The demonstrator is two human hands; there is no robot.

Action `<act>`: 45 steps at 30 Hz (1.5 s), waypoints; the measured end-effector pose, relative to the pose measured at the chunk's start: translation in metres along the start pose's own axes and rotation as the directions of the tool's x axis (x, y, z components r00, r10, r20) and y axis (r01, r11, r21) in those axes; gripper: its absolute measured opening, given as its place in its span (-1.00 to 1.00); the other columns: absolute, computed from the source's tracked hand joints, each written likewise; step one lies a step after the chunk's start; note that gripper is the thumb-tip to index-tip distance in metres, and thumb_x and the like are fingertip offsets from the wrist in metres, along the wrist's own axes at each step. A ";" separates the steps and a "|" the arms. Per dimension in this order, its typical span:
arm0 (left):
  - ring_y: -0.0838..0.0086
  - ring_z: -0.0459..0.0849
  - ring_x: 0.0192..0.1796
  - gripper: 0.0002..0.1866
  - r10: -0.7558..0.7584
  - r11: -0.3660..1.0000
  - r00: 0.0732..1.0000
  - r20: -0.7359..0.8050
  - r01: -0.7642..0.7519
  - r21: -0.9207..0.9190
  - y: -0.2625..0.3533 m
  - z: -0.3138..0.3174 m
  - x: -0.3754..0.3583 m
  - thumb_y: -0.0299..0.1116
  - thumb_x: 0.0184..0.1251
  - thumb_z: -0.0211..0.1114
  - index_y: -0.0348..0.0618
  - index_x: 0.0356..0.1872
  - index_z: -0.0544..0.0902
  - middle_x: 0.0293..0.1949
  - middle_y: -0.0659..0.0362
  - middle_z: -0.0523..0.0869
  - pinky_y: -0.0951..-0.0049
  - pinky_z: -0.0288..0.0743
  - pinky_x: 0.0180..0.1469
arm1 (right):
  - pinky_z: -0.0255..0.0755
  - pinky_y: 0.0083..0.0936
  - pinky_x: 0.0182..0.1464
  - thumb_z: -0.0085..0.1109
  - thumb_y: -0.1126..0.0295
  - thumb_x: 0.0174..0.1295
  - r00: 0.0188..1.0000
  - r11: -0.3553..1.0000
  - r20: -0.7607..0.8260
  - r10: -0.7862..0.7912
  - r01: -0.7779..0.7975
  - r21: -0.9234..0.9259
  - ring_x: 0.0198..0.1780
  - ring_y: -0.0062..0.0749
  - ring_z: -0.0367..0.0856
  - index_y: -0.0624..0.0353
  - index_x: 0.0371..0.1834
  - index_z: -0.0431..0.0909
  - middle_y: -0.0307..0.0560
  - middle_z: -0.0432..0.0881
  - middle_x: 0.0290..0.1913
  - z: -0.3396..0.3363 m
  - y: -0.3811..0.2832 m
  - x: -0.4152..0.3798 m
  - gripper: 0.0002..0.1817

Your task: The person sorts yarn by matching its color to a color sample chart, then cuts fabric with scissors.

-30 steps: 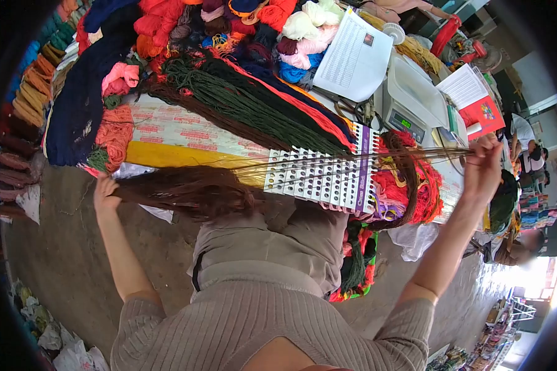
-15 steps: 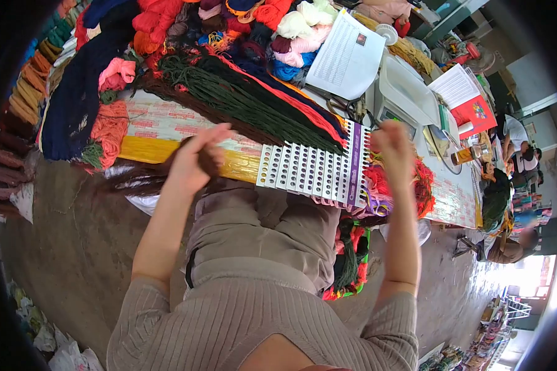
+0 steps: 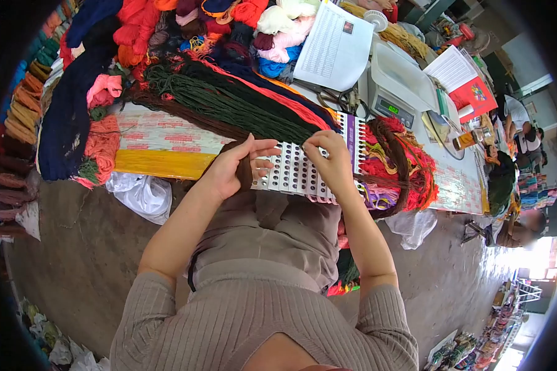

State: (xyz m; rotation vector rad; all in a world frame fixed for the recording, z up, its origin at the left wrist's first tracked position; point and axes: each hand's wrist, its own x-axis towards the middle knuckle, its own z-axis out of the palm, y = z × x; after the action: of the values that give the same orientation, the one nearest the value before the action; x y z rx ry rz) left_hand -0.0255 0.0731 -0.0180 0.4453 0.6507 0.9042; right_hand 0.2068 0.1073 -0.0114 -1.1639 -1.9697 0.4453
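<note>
A hank of dark brown yarn (image 3: 244, 175) hangs in my left hand (image 3: 229, 168), lying across the palm behind the thumb, with the fingers partly stretched out. My right hand (image 3: 333, 162) is closed in a pinch over the white card with rows of punched holes (image 3: 284, 166); whatever is at its fingertips is too small to make out. Long dark green yarn strands (image 3: 229, 102) lead from the card toward the upper left, beside coral and brown ones. Brown yarn also crosses a red and multicoloured yarn bundle (image 3: 424, 167) right of the card.
Behind the strands lie heaped yarn hanks (image 3: 133, 28) and a printed sheet (image 3: 334, 49). Scissors (image 3: 340, 99) rest near a digital scale (image 3: 395, 111) with a plastic tray. A jar (image 3: 470, 138) stands farther right. Yellow tape (image 3: 167, 163) runs along the table's front edge. Other people sit at far right.
My left hand has moved right to the card with the brown yarn, and my right hand has come left and down over the card. Brown yarn now lies across the red bundle.
</note>
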 end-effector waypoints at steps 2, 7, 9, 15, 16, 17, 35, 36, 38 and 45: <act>0.51 0.62 -0.20 -0.47 0.005 1.000 1.000 0.009 -0.005 -0.014 0.000 -0.004 0.000 0.00 0.46 -0.12 -0.29 0.12 0.46 -0.05 0.10 0.62 0.52 0.51 -0.16 | 0.37 -0.50 -0.32 0.16 0.38 0.17 0.972 0.965 0.015 0.235 -0.235 0.113 -0.37 -0.36 0.54 0.26 -0.39 0.58 -0.10 0.61 -0.39 -0.011 -0.007 -0.001 -0.85; 0.60 0.61 -0.27 -0.47 0.021 1.000 1.000 -0.011 -0.020 0.021 -0.001 -0.001 -0.002 0.00 0.47 -0.12 -0.29 0.07 0.50 -0.15 0.15 0.65 0.57 0.50 -0.20 | 0.30 -0.74 -0.44 0.04 0.28 0.34 0.730 0.329 0.462 0.503 -0.656 0.679 -0.42 -0.65 0.45 0.18 -0.32 0.47 -0.25 0.53 -0.43 -0.041 -0.011 -0.004 -0.80; 0.59 0.61 -0.24 -0.47 0.025 0.999 1.000 -0.005 -0.025 0.022 -0.001 0.007 -0.004 0.01 0.47 -0.13 -0.29 0.07 0.50 -0.14 0.15 0.65 0.58 0.50 -0.18 | 0.37 -0.64 -0.35 0.08 0.32 0.31 0.713 0.171 0.542 0.445 -0.662 0.730 -0.38 -0.54 0.49 0.18 -0.31 0.44 -0.22 0.50 -0.44 -0.042 -0.014 -0.009 -0.84; 0.50 0.51 0.03 -0.45 0.121 0.991 0.991 0.054 -0.124 0.048 -0.001 0.026 -0.014 0.04 0.46 -0.15 -0.25 0.11 0.48 0.09 0.17 0.55 0.43 0.36 0.11 | 0.50 -0.58 -0.24 0.03 0.35 0.34 0.770 0.160 0.506 0.388 -0.597 0.786 -0.32 -0.44 0.61 0.28 -0.26 0.51 -0.11 0.59 -0.37 -0.001 -0.045 -0.024 -0.80; 0.50 0.51 0.04 -0.45 0.152 0.986 0.987 0.052 -0.155 0.062 -0.002 0.031 -0.016 0.04 0.47 -0.16 -0.24 0.13 0.48 0.12 0.17 0.53 0.42 0.36 0.13 | 0.49 -0.58 -0.24 0.05 0.34 0.33 0.776 0.220 0.478 0.412 -0.594 0.774 -0.34 -0.44 0.61 0.29 -0.21 0.53 -0.13 0.60 -0.37 0.009 -0.051 -0.026 -0.79; 0.53 0.51 -0.05 -0.45 0.183 0.982 0.981 0.058 -0.186 0.045 -0.004 0.036 -0.017 0.04 0.47 -0.18 -0.22 0.15 0.46 0.02 0.22 0.55 0.44 0.39 0.04 | 0.47 -0.60 -0.25 0.05 0.35 0.33 0.798 0.307 0.456 0.395 -0.582 0.753 -0.34 -0.47 0.60 0.30 -0.21 0.54 -0.13 0.60 -0.37 0.018 -0.058 -0.026 -0.79; 0.57 0.47 -0.34 -0.44 0.156 0.988 0.981 0.117 -0.154 -0.031 -0.005 0.035 -0.026 0.04 0.49 -0.24 -0.18 0.21 0.42 -0.21 0.22 0.54 0.51 0.42 -0.29 | 0.36 -0.67 -0.31 -0.02 0.33 0.37 0.842 0.396 0.407 0.353 -0.529 0.751 -0.44 -0.62 0.47 0.22 -0.29 0.44 -0.24 0.51 -0.43 0.033 -0.088 -0.026 -0.82; 0.57 0.47 -0.34 -0.44 0.157 0.988 0.981 0.117 -0.154 -0.032 -0.005 0.036 -0.027 0.04 0.49 -0.24 -0.18 0.21 0.42 -0.21 0.22 0.54 0.51 0.42 -0.29 | 0.35 -0.68 -0.32 -0.02 0.34 0.37 0.839 0.455 0.404 0.364 -0.539 0.709 -0.44 -0.63 0.46 0.23 -0.28 0.44 -0.25 0.50 -0.44 0.033 -0.092 -0.026 -0.82; 0.57 0.47 -0.35 -0.45 0.107 0.994 0.989 0.098 -0.107 -0.005 -0.007 0.039 -0.028 0.03 0.49 -0.23 -0.17 0.21 0.43 -0.22 0.22 0.54 0.51 0.42 -0.30 | 0.34 -0.68 -0.32 -0.02 0.35 0.37 0.837 0.512 0.400 0.374 -0.546 0.663 -0.44 -0.64 0.45 0.23 -0.28 0.44 -0.26 0.49 -0.45 0.034 -0.091 -0.027 -0.83; 0.58 0.48 -0.27 -0.46 0.147 0.989 0.979 0.137 -0.147 -0.015 -0.010 0.031 -0.025 0.02 0.49 -0.22 -0.17 0.20 0.44 -0.16 0.23 0.54 0.53 0.41 -0.26 | 0.35 -0.68 -0.34 -0.02 0.37 0.37 0.866 0.472 0.362 0.345 -0.493 0.731 -0.44 -0.62 0.46 0.23 -0.25 0.43 -0.25 0.50 -0.43 0.037 -0.082 -0.031 -0.86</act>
State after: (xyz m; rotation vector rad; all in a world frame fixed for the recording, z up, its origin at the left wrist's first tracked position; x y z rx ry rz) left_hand -0.0095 0.0445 0.0066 0.5523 0.4934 1.0051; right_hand 0.1396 0.0417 0.0035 -0.9699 -1.2531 1.5793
